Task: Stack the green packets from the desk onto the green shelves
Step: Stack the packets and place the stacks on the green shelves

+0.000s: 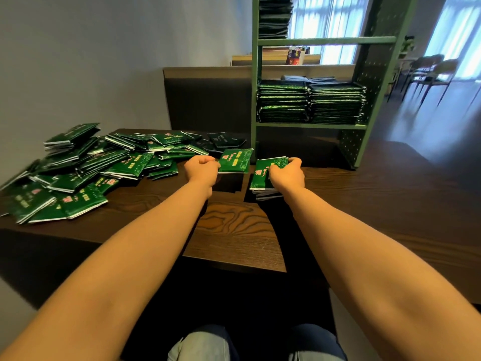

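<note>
While my left hand (201,168) pinches a single green packet (235,161) by its near edge at twelve o'clock, my right hand (286,173) curls round a small stack of packets (261,178) just beside it at one o'clock, both low over the dark wood-grain desk (234,230). I judge the job partly done. The green shelf unit (325,40) at one o'clock already carries two tidy side-by-side piles (309,102) on its middle shelf and another pile (274,16) above. A big loose heap (86,165) sprawls across the desk at ten o'clock, so most of the gathering and shelving looks left to do. Around me are a pale wall at nine o'clock, a dark partition (208,100) behind the desk, bright curtained windows (328,19) beyond the shelves, and chairs (429,71) at two o'clock on a dark floor.
</note>
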`<action>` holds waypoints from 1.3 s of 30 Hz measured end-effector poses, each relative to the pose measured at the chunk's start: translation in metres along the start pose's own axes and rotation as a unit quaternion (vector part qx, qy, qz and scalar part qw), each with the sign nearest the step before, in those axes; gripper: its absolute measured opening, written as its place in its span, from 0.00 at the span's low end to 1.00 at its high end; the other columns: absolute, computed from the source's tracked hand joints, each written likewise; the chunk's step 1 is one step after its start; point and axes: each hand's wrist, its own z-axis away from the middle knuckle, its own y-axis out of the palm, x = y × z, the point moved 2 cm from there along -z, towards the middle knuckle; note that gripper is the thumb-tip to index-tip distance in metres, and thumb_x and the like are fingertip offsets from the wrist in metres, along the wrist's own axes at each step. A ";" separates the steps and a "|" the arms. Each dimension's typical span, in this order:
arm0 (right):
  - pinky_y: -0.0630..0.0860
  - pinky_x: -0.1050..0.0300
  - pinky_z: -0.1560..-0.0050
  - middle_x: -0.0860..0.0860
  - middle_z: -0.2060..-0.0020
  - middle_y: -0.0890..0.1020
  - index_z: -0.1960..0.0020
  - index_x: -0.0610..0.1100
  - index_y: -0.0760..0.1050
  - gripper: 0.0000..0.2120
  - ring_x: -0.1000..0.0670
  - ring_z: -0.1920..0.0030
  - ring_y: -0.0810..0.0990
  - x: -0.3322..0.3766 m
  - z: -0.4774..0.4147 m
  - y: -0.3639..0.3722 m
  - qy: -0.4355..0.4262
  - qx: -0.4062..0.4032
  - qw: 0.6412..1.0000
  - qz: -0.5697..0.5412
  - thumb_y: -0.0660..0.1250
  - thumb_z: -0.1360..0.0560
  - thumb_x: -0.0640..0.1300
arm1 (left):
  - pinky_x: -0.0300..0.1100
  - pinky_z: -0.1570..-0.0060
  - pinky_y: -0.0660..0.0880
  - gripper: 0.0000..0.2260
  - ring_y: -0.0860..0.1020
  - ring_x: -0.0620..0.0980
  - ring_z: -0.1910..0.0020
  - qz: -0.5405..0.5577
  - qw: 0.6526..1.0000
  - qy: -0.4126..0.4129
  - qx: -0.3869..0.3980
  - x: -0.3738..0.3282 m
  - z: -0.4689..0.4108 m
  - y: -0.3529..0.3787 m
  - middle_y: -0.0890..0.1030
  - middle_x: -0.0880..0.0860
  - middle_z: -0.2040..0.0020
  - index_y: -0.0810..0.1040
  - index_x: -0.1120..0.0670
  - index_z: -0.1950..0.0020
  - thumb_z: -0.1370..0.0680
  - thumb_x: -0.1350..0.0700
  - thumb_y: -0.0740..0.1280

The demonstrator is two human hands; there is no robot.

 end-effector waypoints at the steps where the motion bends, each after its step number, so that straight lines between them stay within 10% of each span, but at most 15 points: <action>1: 0.75 0.45 0.33 0.41 0.30 0.73 0.24 0.45 0.60 0.27 0.40 0.33 0.76 0.000 0.002 -0.001 0.000 0.001 1.000 0.002 0.66 0.18 0.49 | 0.45 0.52 0.79 0.09 0.77 0.53 0.50 0.040 0.998 -0.038 0.019 -0.003 0.002 0.000 0.79 0.54 0.54 0.76 0.53 0.58 0.24 0.67 0.68; 8: 0.70 0.50 0.39 0.46 0.32 0.76 0.26 0.43 0.66 0.24 0.42 0.34 0.75 0.001 0.007 0.008 0.032 0.023 0.992 -0.116 0.60 0.17 0.55 | 0.44 0.60 0.76 0.09 0.76 0.49 0.64 -0.041 0.995 -0.002 0.088 -0.005 0.029 0.008 0.78 0.53 0.62 0.78 0.53 0.62 0.26 0.65 0.71; 13: 0.73 0.50 0.40 0.50 0.39 0.76 0.25 0.43 0.67 0.30 0.44 0.37 0.78 0.004 0.010 0.009 0.060 0.067 0.980 -0.180 0.57 0.17 0.64 | 0.53 0.46 0.80 0.09 0.82 0.56 0.49 -0.066 0.989 0.015 0.132 0.000 0.040 0.016 0.83 0.56 0.51 0.80 0.53 0.55 0.30 0.59 0.77; 17: 0.78 0.53 0.60 0.45 0.47 0.79 0.31 0.44 0.66 0.21 0.47 0.52 0.82 0.000 0.009 0.008 0.054 0.124 0.970 -0.204 0.68 0.19 0.48 | 0.54 0.40 0.78 0.28 0.80 0.57 0.42 -0.079 0.980 0.009 0.180 -0.006 0.047 0.017 0.81 0.58 0.40 0.76 0.57 0.32 0.32 0.60 0.77; 20: 0.83 0.49 0.55 0.41 0.41 0.83 0.27 0.44 0.68 0.29 0.42 0.49 0.86 -0.001 0.005 0.010 0.056 0.156 0.958 -0.232 0.71 0.26 0.45 | 0.41 0.54 0.80 0.28 0.79 0.51 0.44 -0.078 0.969 0.002 0.236 -0.008 0.054 0.018 0.80 0.56 0.40 0.67 0.60 0.25 0.25 0.67 0.70; 25: 0.84 0.44 0.48 0.42 0.45 0.83 0.31 0.42 0.70 0.27 0.42 0.46 0.85 0.007 0.010 0.009 0.017 0.145 0.961 -0.235 0.69 0.30 0.41 | 0.50 0.37 0.76 0.29 0.78 0.53 0.39 -0.121 0.958 0.064 0.253 -0.008 0.056 0.020 0.77 0.55 0.36 0.69 0.58 0.26 0.26 0.71 0.69; 30: 0.78 0.65 0.59 0.52 0.52 0.84 0.39 0.42 0.79 0.16 0.59 0.56 0.83 0.022 0.016 0.010 -0.118 0.129 0.967 -0.186 0.65 0.23 0.31 | 0.44 0.51 0.78 0.25 0.76 0.50 0.45 -0.095 0.973 0.076 0.199 -0.012 0.050 0.022 0.74 0.55 0.39 0.72 0.53 0.34 0.28 0.67 0.69; 34: 0.79 0.59 0.46 0.49 0.45 0.83 0.33 0.41 0.74 0.21 0.52 0.44 0.82 0.024 0.022 0.016 -0.147 0.137 0.964 -0.175 0.68 0.25 0.32 | 0.54 0.44 0.79 0.44 0.79 0.55 0.45 -0.012 0.982 -0.028 0.186 -0.002 0.024 0.027 0.78 0.57 0.39 0.67 0.53 0.29 0.46 0.54 0.72; 37: 0.78 0.52 0.38 0.48 0.41 0.82 0.30 0.42 0.72 0.26 0.49 0.40 0.81 0.025 0.027 0.020 -0.156 0.150 0.964 -0.156 0.69 0.27 0.31 | 0.44 0.61 0.76 0.19 0.76 0.50 0.59 0.014 0.981 -0.017 0.195 -0.020 0.044 0.024 0.79 0.55 0.54 0.74 0.56 0.43 0.33 0.64 0.65; 39: 0.79 0.49 0.37 0.47 0.38 0.80 0.27 0.42 0.68 0.32 0.49 0.37 0.80 0.025 0.029 0.021 -0.158 0.156 0.963 -0.156 0.69 0.29 0.31 | 0.43 0.59 0.76 0.20 0.77 0.50 0.56 0.048 0.976 0.005 0.211 -0.025 0.050 0.028 0.80 0.53 0.52 0.74 0.54 0.41 0.28 0.70 0.58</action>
